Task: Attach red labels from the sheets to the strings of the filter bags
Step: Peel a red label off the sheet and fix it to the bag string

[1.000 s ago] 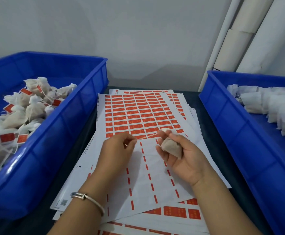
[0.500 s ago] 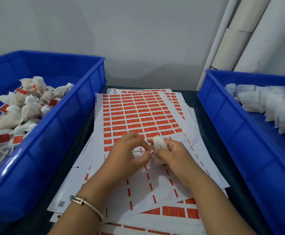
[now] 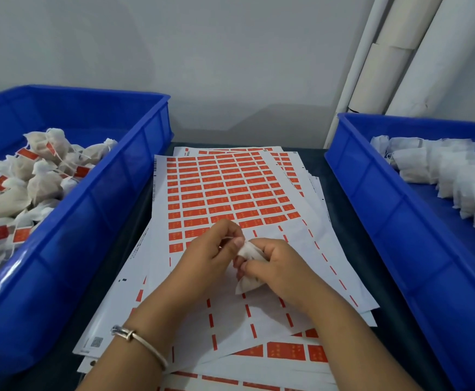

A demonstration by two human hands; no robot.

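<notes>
A small white filter bag [image 3: 248, 280] sits in my right hand [image 3: 278, 266], whose fingers curl round it above the label sheets. My left hand [image 3: 211, 255] pinches the bag's top and its thin white string [image 3: 228, 237] between thumb and fingertips. The two hands touch at the bag. Below them lies the top sheet [image 3: 225, 193], with rows of red labels on its far half and a bare white near half. No red label shows between my fingers.
A blue bin [image 3: 95, 210] on the left holds several bags with red labels on them. A blue bin [image 3: 377, 198] on the right holds several plain white bags. More label sheets are stacked underneath. White tubes [image 3: 400, 52] lean in the back right corner.
My hands came together from apart. The right hand turned over and closed round the bag, and the left hand moved in to pinch its top and string.
</notes>
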